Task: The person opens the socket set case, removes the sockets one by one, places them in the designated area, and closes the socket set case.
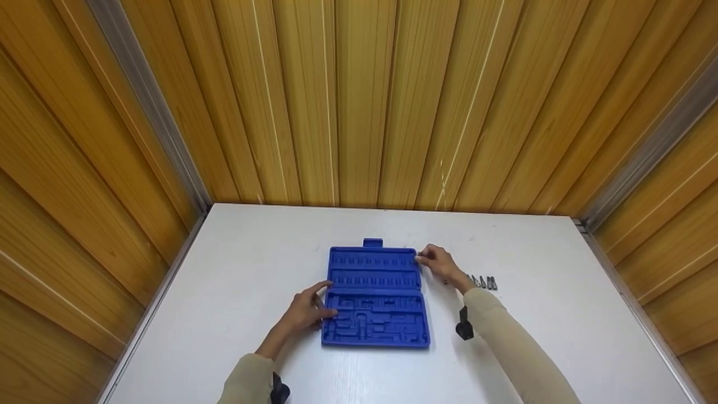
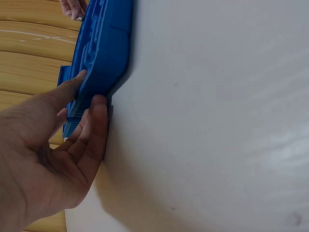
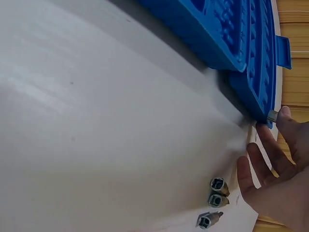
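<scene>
An opened blue plastic tool case [image 1: 373, 290] lies flat on the white table, its moulded slots facing up. My left hand [image 1: 305, 308] grips its left side, thumb over the rim and fingers against the outer wall, as the left wrist view shows. At the far right corner of the case, my right hand [image 1: 440, 264] pinches a small metal bit socket [image 3: 273, 115] between thumb and index finger. The piece is right at the rim, and its other end is hidden by the fingers.
Several metal bit sockets [image 1: 489, 283] lie on the table [image 1: 533, 331] to the right of the case, partly behind the right wrist. The case's latch tab [image 1: 372, 242] points toward the wood-patterned back wall [image 1: 359, 112]. Similar panels stand at both sides.
</scene>
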`<state>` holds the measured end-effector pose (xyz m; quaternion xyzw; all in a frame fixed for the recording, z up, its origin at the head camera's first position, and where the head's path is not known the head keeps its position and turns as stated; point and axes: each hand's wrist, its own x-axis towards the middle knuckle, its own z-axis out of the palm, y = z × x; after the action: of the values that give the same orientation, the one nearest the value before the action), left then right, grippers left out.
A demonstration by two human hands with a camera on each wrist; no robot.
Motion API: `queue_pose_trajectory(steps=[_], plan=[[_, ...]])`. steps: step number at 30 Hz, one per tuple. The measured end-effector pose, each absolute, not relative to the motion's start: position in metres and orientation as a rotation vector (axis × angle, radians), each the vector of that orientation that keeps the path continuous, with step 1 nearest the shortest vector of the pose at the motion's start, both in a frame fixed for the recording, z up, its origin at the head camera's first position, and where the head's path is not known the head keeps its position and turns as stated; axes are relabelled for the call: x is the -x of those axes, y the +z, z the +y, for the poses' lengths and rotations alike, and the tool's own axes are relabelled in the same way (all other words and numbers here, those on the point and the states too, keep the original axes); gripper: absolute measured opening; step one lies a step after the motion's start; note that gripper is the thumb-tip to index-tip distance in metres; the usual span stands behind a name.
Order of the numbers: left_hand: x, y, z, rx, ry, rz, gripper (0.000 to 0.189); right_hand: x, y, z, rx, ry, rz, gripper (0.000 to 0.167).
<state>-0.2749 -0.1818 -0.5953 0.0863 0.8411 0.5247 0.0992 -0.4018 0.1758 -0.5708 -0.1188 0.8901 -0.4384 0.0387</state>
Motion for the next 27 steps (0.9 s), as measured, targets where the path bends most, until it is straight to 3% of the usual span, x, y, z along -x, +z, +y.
queue_pose_trajectory(steps=[5, 10, 19, 27], plan=[[0.276, -0.596, -0.181, -0.231, 1.562, 2.455, 0.07, 0.403, -0.56, 0.184, 0.209, -1.369, 2.684, 0.015], [0.274, -0.593, -0.181, -0.221, 1.558, 2.466, 0.069, 0.403, -0.548, 0.194, 0.233, -1.511, 2.506, 0.014], [0.275, -0.592, -0.182, -0.245, 1.559, 2.496, 0.069, 0.4, -0.534, 0.215, 0.234, -1.523, 2.406, 0.038], [0.273, -0.594, -0.181, -0.227, 1.554, 2.482, 0.07, 0.389, -0.528, 0.242, 0.195, -1.503, 2.418, 0.047]])
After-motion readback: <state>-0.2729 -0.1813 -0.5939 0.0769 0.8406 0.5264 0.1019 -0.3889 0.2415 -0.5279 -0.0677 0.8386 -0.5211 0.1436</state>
